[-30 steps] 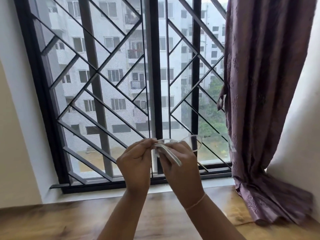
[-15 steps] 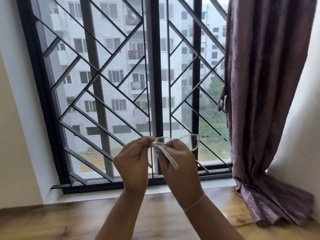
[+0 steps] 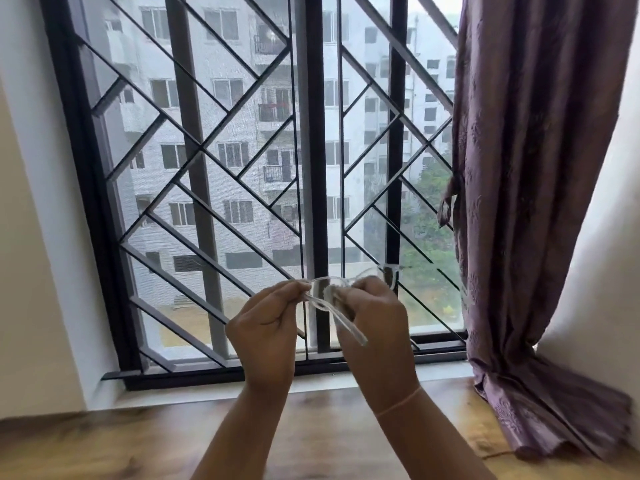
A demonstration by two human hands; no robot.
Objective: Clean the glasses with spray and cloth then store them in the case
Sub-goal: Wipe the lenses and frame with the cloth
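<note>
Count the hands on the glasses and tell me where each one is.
2. The left hand pinches the left end of the glasses; the right hand grips the frame just beside it, both up in front of the window. No other hand is visible.

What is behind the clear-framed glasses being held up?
Black metal window grille and pale apartment building outside. The left hand and right hand hide part of the clear-framed glasses.

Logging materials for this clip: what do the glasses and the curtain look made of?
The glasses: probably clear glossy plastic; the window bars show through frame and temple arm. The curtain: mauve woven fabric, slight sheen, hanging in soft folds with a faint pattern.
</note>
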